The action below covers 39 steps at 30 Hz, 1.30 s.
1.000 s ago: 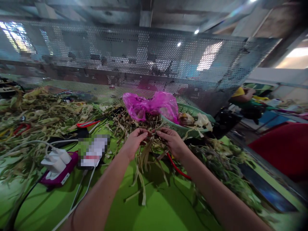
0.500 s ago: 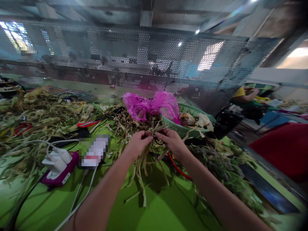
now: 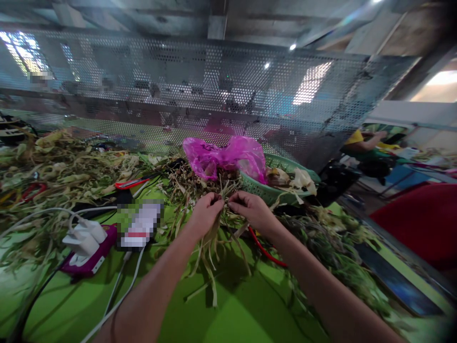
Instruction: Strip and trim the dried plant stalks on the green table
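Observation:
My left hand is closed in a pinch on a bunch of pale dried plant strips, whose long ends hang down over the green table. My right hand sits just to the right, thumb and fingertips pressed together close to the top of the bunch; what lies between them is too small to make out. Behind both hands is a heap of brown dried stalks. A red-handled tool, partly hidden by the right forearm, lies beneath my right hand.
A pink plastic bag rests against a green basket holding dry husks. Piles of dried leaves lie left and right. A purple power strip, cables and a phone are at left. Perforated metal panel stands behind.
My fingertips have moved slightly apart, the left hand shifting a little to the left. The dark loop by the right fingers no longer shows.

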### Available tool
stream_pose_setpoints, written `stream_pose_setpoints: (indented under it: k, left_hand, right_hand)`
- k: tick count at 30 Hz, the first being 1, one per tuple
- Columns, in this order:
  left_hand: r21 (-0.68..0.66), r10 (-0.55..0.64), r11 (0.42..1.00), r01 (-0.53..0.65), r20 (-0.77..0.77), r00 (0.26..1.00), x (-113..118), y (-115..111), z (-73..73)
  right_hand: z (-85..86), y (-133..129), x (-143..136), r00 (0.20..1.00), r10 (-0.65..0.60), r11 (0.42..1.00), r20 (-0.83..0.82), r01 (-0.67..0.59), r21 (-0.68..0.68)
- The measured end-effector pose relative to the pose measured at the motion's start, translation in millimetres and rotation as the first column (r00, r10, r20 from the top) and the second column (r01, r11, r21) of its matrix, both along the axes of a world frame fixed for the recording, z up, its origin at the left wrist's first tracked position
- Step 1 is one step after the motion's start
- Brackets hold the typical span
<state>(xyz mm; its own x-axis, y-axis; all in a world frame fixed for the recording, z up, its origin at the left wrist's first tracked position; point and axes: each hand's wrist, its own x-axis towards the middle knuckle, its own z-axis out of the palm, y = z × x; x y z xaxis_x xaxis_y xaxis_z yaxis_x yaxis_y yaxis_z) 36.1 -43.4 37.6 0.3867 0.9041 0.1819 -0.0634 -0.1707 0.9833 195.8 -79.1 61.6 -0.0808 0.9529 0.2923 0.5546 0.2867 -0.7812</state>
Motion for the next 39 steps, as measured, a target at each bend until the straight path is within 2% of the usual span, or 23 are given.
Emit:
stream_pose_setpoints:
  k: [5, 10, 12, 13, 15, 17, 18, 21, 23, 27, 30, 33, 35, 39]
  left_hand:
    - [0.011, 0.01, 1.0, -0.01, -0.025, 1.0, 0.7, -2.1, 2.6]
    - [-0.033, 0.055, 0.998, -0.054, 0.043, 0.998, -3.6, 5.7, -2.1]
    - [-0.052, 0.073, 0.996, -0.069, 0.078, 0.994, -5.6, 8.0, -2.7]
    - [-0.061, 0.078, 0.996, -0.072, 0.098, 0.992, -6.4, 8.4, -2.4]
    - [-0.082, 0.073, 0.995, -0.062, 0.137, 0.988, -7.1, 8.0, -1.1]
    - [-0.118, 0.074, 0.992, -0.053, 0.177, 0.981, -7.2, 6.9, 0.7]
    - [-0.144, 0.079, 0.988, -0.05, 0.202, 0.976, -7.0, 6.4, 1.4]
    - [-0.238, 0.092, 0.971, -0.022, 0.288, 0.953, -6.7, 6.0, 2.0]
    - [-0.29, 0.096, 0.957, 0.006, 0.335, 0.937, -6.8, 6.9, 0.8]
    - [-0.332, 0.115, 0.943, 0.018, 0.376, 0.92, -6.9, 11.4, -5.1]
    - [-0.337, 0.121, 0.941, 0.026, 0.407, 0.905, -6.6, 15.3, -9.3]
    - [-0.35, 0.132, 0.936, 0.032, 0.433, 0.891, -6.6, 17.1, -10.5]
    - [-0.374, 0.142, 0.927, 0.041, 0.449, 0.882, -6.8, 16.9, -9.9]
    - [-0.397, 0.142, 0.915, 0.073, 0.486, 0.862, -7.0, 16.8, -9.6]
  right_hand:
    - [18.8, -7.2, 2.7, 0.937, -0.071, 0.984, 0.341, 0.008, 0.181]
    - [45.4, -28.6, 24.5, 0.895, -0.22, 0.924, 0.387, 0.064, 0.378]
    - [51.5, -47.7, 34.3, 0.886, -0.248, 0.932, 0.391, 0.108, 0.346]
    - [51.7, -58.3, 38.3, 0.88, -0.231, 0.954, 0.416, 0.121, 0.273]
    - [44.8, -78.5, 44.2, 0.849, -0.128, 0.992, 0.513, 0.119, 0.051]
    - [29.9, -93.4, 47.5, 0.772, -0.041, 0.981, 0.634, 0.151, -0.121]
    - [20.9, -98.2, 48.3, 0.724, -0.028, 0.969, 0.689, 0.188, -0.159]
    - [-3.0, -102.1, 47.8, 0.587, -0.06, 0.949, 0.808, 0.283, -0.135]
    - [-11.8, -98.6, 46.0, 0.527, -0.075, 0.945, 0.846, 0.309, -0.109]
    - [-8.8, -89.2, 44.4, 0.458, -0.066, 0.933, 0.887, 0.342, -0.107]
    - [6.9, -87.3, 46.5, 0.503, -0.081, 0.939, 0.861, 0.329, -0.104]
    - [26.3, -90.6, 49.8, 0.65, -0.011, 0.952, 0.76, 0.24, -0.192]
    - [37.2, -94.3, 53.3, 0.719, 0.063, 0.932, 0.692, 0.206, -0.298]
    - [55.0, -105.2, 67.0, 0.746, 0.098, 0.896, 0.659, 0.222, -0.385]
